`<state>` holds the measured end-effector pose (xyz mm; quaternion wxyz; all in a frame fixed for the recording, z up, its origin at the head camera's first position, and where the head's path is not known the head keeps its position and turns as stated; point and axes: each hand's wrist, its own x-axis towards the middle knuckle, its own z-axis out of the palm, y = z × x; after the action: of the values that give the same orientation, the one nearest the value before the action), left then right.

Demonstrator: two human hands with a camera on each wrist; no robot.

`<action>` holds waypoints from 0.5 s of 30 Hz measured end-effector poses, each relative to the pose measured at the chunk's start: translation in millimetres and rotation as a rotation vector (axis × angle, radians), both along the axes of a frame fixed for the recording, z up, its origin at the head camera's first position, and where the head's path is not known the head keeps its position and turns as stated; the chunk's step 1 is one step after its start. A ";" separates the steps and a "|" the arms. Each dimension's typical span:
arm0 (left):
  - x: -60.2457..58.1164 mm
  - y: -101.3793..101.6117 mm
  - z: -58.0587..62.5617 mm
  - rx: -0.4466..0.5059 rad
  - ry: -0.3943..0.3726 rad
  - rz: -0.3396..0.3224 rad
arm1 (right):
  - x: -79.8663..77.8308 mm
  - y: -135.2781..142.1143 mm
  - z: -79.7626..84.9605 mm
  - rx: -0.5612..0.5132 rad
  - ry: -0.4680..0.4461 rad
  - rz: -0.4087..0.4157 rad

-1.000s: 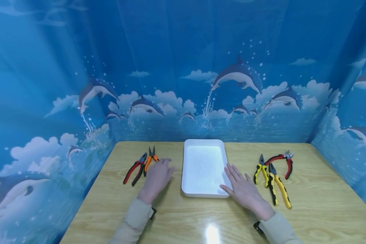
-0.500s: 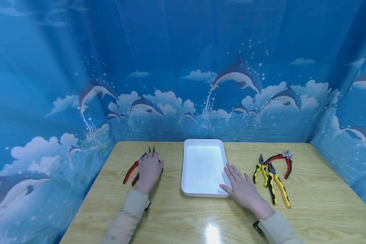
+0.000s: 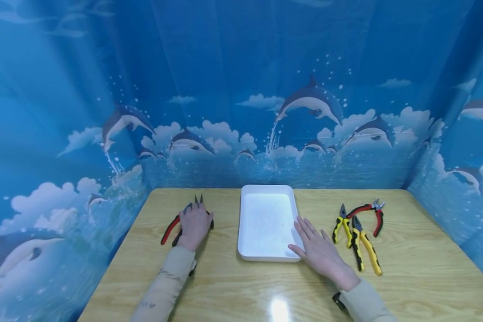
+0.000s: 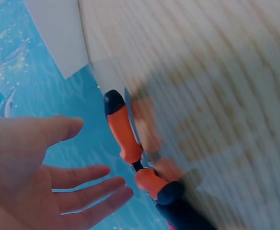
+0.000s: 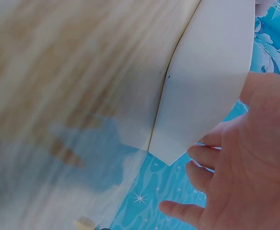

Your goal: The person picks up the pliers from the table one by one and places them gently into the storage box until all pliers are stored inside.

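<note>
My left hand (image 3: 195,225) is over orange-handled long-nose pliers (image 4: 124,134) at the left of the table. Only their dark jaw tips show beyond the fingers in the head view. In the left wrist view its thumb and fingers are extended and spread, with the pliers' handles just past the fingertips. Red-and-black pliers (image 3: 170,229) lie beside them, partly hidden by the hand. My right hand (image 3: 322,255) rests at the right side of a white rectangular tray (image 3: 265,226). Its fingers are loosely extended over the rim, and the tray's inside is bare.
Right of the tray lie black-and-yellow long-nose pliers (image 3: 348,233), larger yellow-and-black pliers (image 3: 371,252) and red-and-black cutters (image 3: 379,222), close together. A blue dolphin-print curtain (image 3: 241,112) stands behind the wooden table (image 3: 225,286) and along its sides.
My left hand has moved left from beside the orange pliers to cover their handles, and has stayed there over the last half second. The right hand keeps its place at the tray.
</note>
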<state>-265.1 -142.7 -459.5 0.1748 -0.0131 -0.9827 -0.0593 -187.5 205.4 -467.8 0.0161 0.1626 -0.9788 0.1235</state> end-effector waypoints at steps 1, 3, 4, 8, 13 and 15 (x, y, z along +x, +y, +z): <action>-0.2 -0.3 -0.8 -0.004 -0.007 0.006 | 0.3 -0.2 0.3 -0.003 0.000 0.001; -0.9 -1.0 -2.2 -0.010 -0.030 0.018 | 0.3 -0.5 0.2 -0.007 0.002 0.001; -1.3 -1.1 -2.7 -0.012 -0.046 0.024 | 0.2 -0.7 -0.1 -0.004 0.003 -0.001; -3.4 -1.0 -4.3 -0.020 -0.139 0.055 | -0.6 -1.0 -2.3 0.005 0.002 -0.002; -6.7 0.6 -6.8 -0.060 -0.235 0.101 | -0.3 -1.5 -2.6 0.003 0.003 -0.001; -7.3 1.5 -7.9 -0.074 -0.253 0.114 | 0.2 -1.8 -2.2 0.003 0.004 -0.004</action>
<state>-272.4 -141.2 -467.4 0.0522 0.0437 -0.9976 -0.0144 -187.2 203.6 -470.0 0.0178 0.1610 -0.9793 0.1217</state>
